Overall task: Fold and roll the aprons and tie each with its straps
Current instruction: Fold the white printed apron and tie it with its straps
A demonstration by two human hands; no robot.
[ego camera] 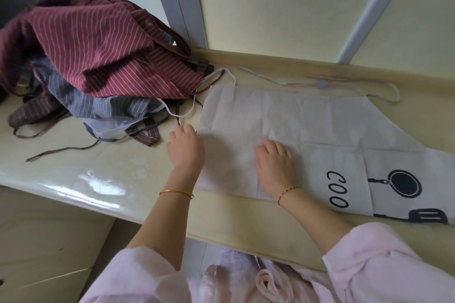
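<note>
A white apron with a black pan print lies flat across the cream table, folded lengthwise. My right hand rests flat on it with fingers spread, near its left part. My left hand is at the apron's left edge, its fingers curled at the hem; whether it pinches the cloth is hidden. The apron's white straps trail off from its far left corner, and another strap loops at the far right.
A heap of aprons sits at the table's left: a maroon striped one on top, a grey-blue striped one beneath, dark straps spilling out. A wall and window frame stand close behind. Pink cloth lies below the table edge.
</note>
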